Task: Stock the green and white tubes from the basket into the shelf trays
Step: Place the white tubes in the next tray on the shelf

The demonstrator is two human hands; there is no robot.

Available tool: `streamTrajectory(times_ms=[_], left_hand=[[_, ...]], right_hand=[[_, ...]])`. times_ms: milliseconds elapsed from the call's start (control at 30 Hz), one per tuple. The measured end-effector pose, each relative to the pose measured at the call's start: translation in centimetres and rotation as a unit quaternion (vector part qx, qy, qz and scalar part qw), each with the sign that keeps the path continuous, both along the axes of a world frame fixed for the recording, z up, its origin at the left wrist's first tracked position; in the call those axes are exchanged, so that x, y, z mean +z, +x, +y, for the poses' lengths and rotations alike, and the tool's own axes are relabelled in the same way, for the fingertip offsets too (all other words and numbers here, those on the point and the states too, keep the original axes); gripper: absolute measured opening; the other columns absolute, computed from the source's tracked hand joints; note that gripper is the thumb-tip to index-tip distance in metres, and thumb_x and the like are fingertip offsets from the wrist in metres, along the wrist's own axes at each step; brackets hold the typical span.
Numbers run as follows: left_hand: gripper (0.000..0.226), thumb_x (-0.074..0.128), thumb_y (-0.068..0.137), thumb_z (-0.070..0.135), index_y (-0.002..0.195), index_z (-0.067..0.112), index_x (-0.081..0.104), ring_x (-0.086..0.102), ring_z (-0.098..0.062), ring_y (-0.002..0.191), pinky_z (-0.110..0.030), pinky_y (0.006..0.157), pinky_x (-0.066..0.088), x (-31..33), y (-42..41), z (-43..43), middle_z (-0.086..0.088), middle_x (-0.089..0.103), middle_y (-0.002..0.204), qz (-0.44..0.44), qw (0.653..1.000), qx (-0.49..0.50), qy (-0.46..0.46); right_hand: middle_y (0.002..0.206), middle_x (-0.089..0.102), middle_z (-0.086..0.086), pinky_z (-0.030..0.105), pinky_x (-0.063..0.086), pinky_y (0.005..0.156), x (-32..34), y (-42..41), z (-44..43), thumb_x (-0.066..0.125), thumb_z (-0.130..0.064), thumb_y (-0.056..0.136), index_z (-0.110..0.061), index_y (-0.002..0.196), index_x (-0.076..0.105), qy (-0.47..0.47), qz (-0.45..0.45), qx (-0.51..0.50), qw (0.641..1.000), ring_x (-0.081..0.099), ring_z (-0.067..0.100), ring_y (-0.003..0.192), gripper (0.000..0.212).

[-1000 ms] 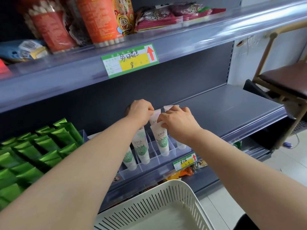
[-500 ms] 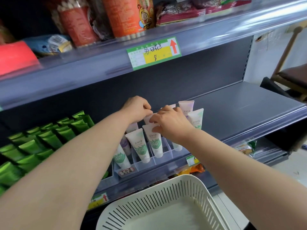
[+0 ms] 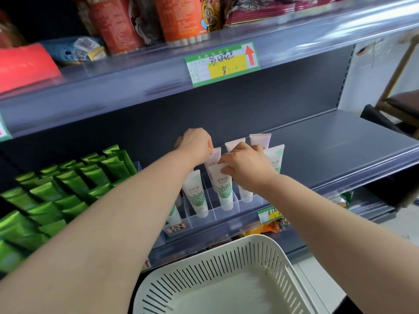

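Both arms reach over the basket (image 3: 204, 270) to the middle shelf (image 3: 328, 141).

Left hand (image 3: 196, 143): knuckles up, fingers curled down, and the fingertips pinch the crimped top of the rear tube (image 3: 213, 157). How the thumb lies cannot be told.

Right hand (image 3: 247, 168): fingers bent over, thumb beneath. It pinches the flat top edge of the front tube (image 3: 223, 192), just ahead of the rear tube and touching it.

Both tubes stand cap-down and lean back in one lane of the clear divided tray (image 3: 223, 214), which sits at the shelf's front edge, left of its middle.

Other green and white tubes:
- One (image 3: 195, 196) stands in the lane to the left.
- One (image 3: 275, 156) stands just right of the right hand.
- Two paler tops (image 3: 259, 140) show behind the right hand, toward the shelf's back.

The basket is cream with slotted walls. It is at the bottom of the view, below the shelf's front edge.

Rows of green pouches (image 3: 68, 189) fill the shelf's left end. A green and yellow price label (image 3: 222, 64) sits on the front edge of the shelf above, with snack packs (image 3: 181, 17) over it. A chair (image 3: 399, 103) is partly seen beyond the shelf's right end.
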State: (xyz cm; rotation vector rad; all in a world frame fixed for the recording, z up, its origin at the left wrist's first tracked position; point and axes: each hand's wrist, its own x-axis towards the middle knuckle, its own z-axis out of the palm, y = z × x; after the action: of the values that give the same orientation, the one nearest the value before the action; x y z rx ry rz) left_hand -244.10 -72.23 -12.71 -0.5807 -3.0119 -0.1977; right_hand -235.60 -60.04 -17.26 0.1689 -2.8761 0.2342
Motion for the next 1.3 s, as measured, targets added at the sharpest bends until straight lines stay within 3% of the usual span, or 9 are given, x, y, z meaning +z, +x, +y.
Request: streamTrajectory(times_ms=[200, 333, 467, 600, 733, 933, 1100, 1300], left_hand=[[0.015, 0.061, 0.085, 0.021, 0.09, 0.022, 0.075, 0.064, -0.028, 0.089, -0.03, 0.07, 0.05, -0.2, 0.1, -0.1, -0.003, 0.069, 0.098, -0.007, 1.0, 0.006, 0.007], [0.01, 0.064, 0.086, 0.023, 0.077, 0.021, 0.066, 0.057, -0.027, 0.077, -0.035, 0.075, 0.054, -0.2, 0.1, -0.5, 0.003, 0.062, 0.087, 0.002, 1.0, 0.003, 0.02], [0.014, 0.065, 0.089, 0.017, 0.099, 0.019, 0.074, 0.063, -0.027, 0.097, -0.035, 0.084, 0.053, 0.4, 0.3, -2.1, -0.003, 0.07, 0.106, 0.017, 0.997, -0.006, 0.07], [0.021, 0.066, 0.09, 0.02, 0.111, 0.02, 0.071, 0.062, -0.024, 0.104, -0.037, 0.089, 0.052, 1.0, 0.3, -5.1, -0.003, 0.068, 0.116, 0.017, 0.996, 0.005, 0.083], [0.029, 0.067, 0.09, 0.026, 0.118, 0.02, 0.068, 0.062, -0.024, 0.106, -0.036, 0.087, 0.052, 0.9, 0.5, -7.1, -0.003, 0.067, 0.116, 0.006, 1.0, 0.017, 0.017], [0.018, 0.063, 0.087, 0.022, 0.1, 0.027, 0.074, 0.063, -0.029, 0.093, -0.031, 0.069, 0.045, -0.2, 0.4, -7.1, -0.004, 0.068, 0.104, 0.018, 0.998, 0.028, -0.062], [0.021, 0.062, 0.087, 0.02, 0.103, 0.025, 0.074, 0.061, -0.03, 0.1, -0.033, 0.077, 0.04, -1.0, -0.2, -6.3, -0.007, 0.068, 0.106, 0.06, 0.996, 0.043, -0.043], [0.023, 0.06, 0.085, 0.019, 0.1, 0.026, 0.075, 0.062, -0.029, 0.09, -0.03, 0.066, 0.041, -0.9, -0.3, -6.8, -0.005, 0.068, 0.103, 0.03, 0.999, 0.042, 0.007]], right_hand=[[0.116, 0.063, 0.002, 0.041, 0.035, 0.091, 0.0, 0.2, -0.1, 0.049, -0.033, 0.095, -0.027, 0.124, 0.058, -0.017, -0.004, -0.005, 1.0, 0.043, 0.023, 0.117, 0.031], [0.119, 0.063, -0.002, 0.042, 0.036, 0.09, 0.2, 0.4, -0.2, 0.051, -0.034, 0.095, -0.029, 0.124, 0.057, -0.021, 0.007, -0.004, 1.0, 0.044, 0.022, 0.114, 0.031], [0.124, 0.06, -0.004, 0.044, 0.037, 0.096, 0.9, 0.5, -1.2, 0.052, -0.035, 0.094, -0.029, 0.122, 0.059, -0.024, 0.037, 0.011, 0.999, 0.043, 0.021, 0.119, 0.029], [0.125, 0.06, -0.005, 0.041, 0.034, 0.097, 1.3, 0.1, -3.1, 0.051, -0.035, 0.096, -0.029, 0.124, 0.058, -0.007, 0.053, 0.045, 0.998, 0.042, 0.019, 0.12, 0.03], [0.123, 0.061, -0.005, 0.042, 0.035, 0.095, 1.0, -0.5, -5.0, 0.052, -0.037, 0.095, -0.029, 0.125, 0.058, 0.039, 0.042, 0.079, 0.995, 0.043, 0.019, 0.119, 0.032], [0.117, 0.061, 0.001, 0.046, 0.029, 0.103, 0.6, -1.0, -5.9, 0.05, -0.038, 0.095, -0.027, 0.119, 0.062, 0.06, 0.015, 0.047, 0.997, 0.042, 0.02, 0.121, 0.029], [0.121, 0.059, 0.002, 0.045, 0.022, 0.108, 0.6, -0.8, -5.5, 0.049, -0.035, 0.096, -0.029, 0.119, 0.063, 0.046, 0.011, 0.044, 0.998, 0.039, 0.019, 0.125, 0.027], [0.124, 0.058, 0.002, 0.046, 0.017, 0.111, 0.8, -0.6, -5.4, 0.048, -0.038, 0.096, -0.03, 0.12, 0.062, 0.035, -0.003, 0.044, 0.998, 0.035, 0.017, 0.129, 0.029]])
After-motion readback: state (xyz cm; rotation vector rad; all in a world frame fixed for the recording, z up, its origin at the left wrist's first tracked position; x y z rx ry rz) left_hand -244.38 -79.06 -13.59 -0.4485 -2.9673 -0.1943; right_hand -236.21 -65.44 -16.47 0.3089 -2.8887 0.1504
